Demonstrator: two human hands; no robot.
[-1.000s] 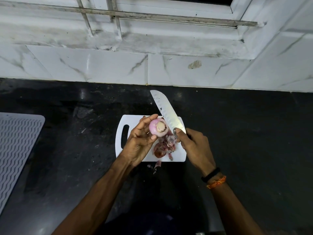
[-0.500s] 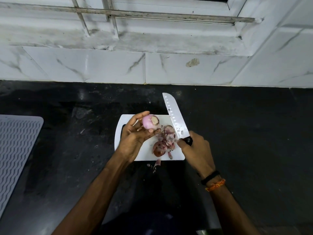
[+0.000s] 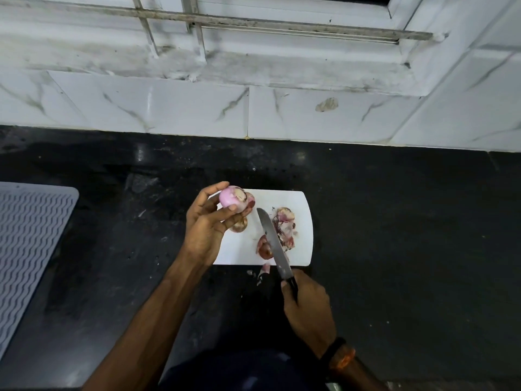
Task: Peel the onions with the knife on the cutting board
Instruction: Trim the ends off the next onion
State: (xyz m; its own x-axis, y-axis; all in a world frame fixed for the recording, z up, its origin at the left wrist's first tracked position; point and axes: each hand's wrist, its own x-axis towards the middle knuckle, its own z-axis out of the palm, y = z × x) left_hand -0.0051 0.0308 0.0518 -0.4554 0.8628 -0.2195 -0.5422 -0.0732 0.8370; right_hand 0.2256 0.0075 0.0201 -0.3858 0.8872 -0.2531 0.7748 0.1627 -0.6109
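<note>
The left hand (image 3: 207, 225) is raised, fingers and thumb curled round a peeled pale pink onion (image 3: 235, 200), while the right hand (image 3: 306, 303), seemingly lower and nearer the body, grips a black-handled steel knife (image 3: 275, 244), wrist banded.

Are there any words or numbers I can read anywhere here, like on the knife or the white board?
None: no words, numbers or signs show anywhere.
knife: blade bare, no brand visible.
cutting board: plain white.
grey mat: only a wavy pattern.
wall tiles: only grey veins and a stain.
</note>
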